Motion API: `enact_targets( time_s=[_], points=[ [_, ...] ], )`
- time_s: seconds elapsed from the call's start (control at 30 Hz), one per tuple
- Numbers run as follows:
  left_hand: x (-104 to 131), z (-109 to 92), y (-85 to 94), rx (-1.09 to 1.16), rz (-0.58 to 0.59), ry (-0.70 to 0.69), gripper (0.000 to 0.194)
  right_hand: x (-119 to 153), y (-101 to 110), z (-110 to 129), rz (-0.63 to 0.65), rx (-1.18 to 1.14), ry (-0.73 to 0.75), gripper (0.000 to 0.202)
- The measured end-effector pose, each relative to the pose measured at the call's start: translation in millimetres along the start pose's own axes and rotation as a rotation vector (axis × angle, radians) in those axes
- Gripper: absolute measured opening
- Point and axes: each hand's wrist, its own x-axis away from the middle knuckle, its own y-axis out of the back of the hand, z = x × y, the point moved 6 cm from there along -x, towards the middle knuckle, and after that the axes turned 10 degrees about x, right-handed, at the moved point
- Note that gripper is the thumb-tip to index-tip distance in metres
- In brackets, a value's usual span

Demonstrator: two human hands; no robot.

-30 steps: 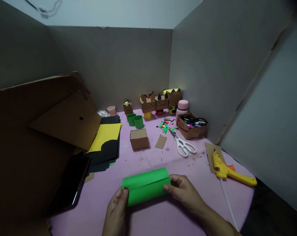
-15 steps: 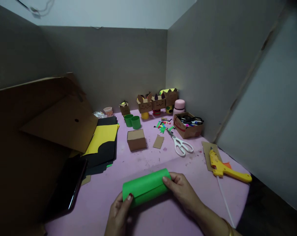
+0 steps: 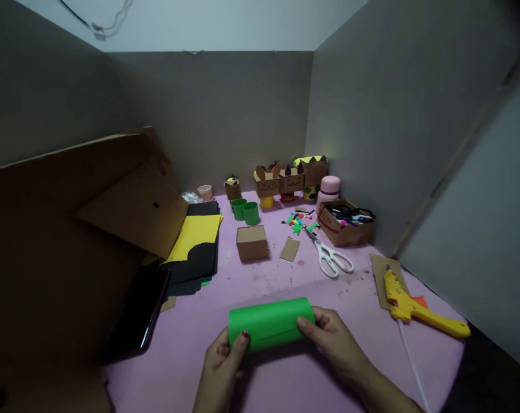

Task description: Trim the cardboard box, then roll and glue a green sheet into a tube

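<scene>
A green paper tube lies sideways between my hands, just above the pink table, with an overlapping seam along its front. My left hand grips its left end, thumb on the front near the seam. At the right end my right hand is closed on it, thumb over the front and fingers behind. Beyond the tube sits a small closed cardboard box. A flat cardboard piece and white-handled scissors lie to its right.
A yellow glue gun rests at the right on cardboard. Black and yellow sheets and a phone lie left, beside a large cardboard piece. Behind stand green rings, cardboard animal figures, a pink bottle and a box of pens.
The camera view has swung left, so everything appears farther right. The tube has turned slightly to lie more level and its seam sits lower. Both hands keep hold of it.
</scene>
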Motion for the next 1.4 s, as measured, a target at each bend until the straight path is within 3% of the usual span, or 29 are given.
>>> enact_targets(
  time_s=[0.33, 0.47, 0.67, 0.87, 1.2, 1.3, 1.4],
  points=[
    [1.7, 9.8, 2.2, 0.067, -0.109, 0.001, 0.028, 6.8, -6.8, -8.9, -0.021, 0.085, -0.059, 0.030],
    [0.9, 6.4, 1.3, 0.091, -0.084, -0.025, 0.026, 3.1, -5.7, -7.6, -0.003, 0.102, -0.054, 0.031],
    [0.2, 2.7, 0.2, 0.139, 0.022, -0.008, 0.030, -0.2, 10.1, -13.9, -0.136, -0.028, -0.130, 0.032],
    [4.7, -4.8, 6.7, 0.181, 0.003, -0.017, 0.039, -1.7, 21.3, -13.4, -0.177, -0.133, -0.143, 0.032],
    [1.5, 6.4, 2.7, 0.145, 0.081, 0.096, 0.033, -6.2, 21.8, -11.0, -0.189, -0.105, -0.121, 0.039],
    [2.1, 7.6, 3.5, 0.146, 0.044, 0.121, 0.034, -3.7, 30.1, -2.9, -0.286, 0.002, -0.052, 0.038],
    [1.1, 8.9, 9.2, 0.159, -0.043, 0.125, 0.035, 9.5, 62.1, 18.3, -0.497, 0.330, 0.067, 0.037]
  ],
)
